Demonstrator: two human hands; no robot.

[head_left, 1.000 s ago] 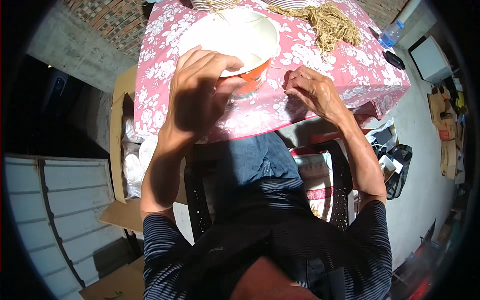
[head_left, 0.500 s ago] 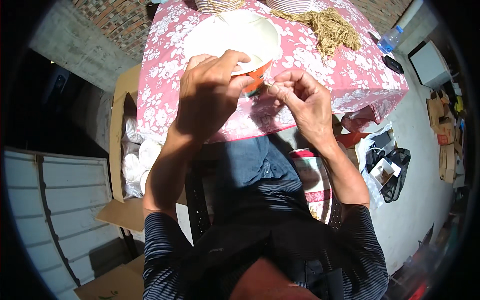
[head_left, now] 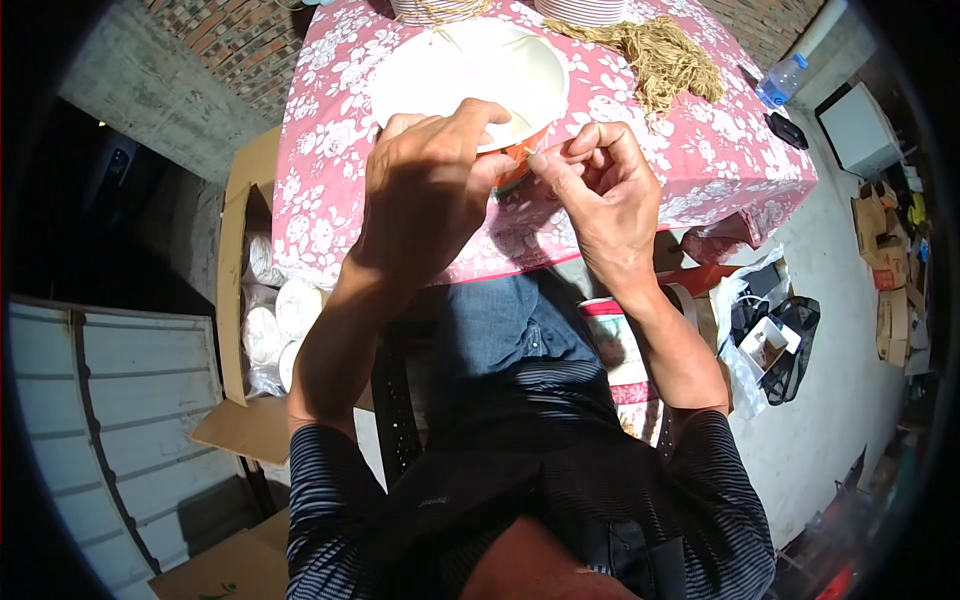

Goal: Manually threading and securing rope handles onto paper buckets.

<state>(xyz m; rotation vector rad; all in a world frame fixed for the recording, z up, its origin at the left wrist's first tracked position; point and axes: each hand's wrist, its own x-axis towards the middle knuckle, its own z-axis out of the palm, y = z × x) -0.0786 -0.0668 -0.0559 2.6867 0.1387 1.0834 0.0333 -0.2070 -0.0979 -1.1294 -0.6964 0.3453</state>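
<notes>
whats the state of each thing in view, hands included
left hand: gripping the container by its rim
right hand: pinching a thin strand
container: mouth up
twine heap: loose, tangled
plastic bottle: capped
tablecloth: spread, front edge hanging
cardboard box: flap open, holding white items

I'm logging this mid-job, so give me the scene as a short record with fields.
Left hand: thumb and fingers at the near rim of the white-and-orange container
Right hand: pinching what looks like a thin strand by the container's orange side
Table cover: pink floral tablecloth
Beyond right hand: bundle of straw-coloured cord
Left of table: cardboard box holding white items
</notes>
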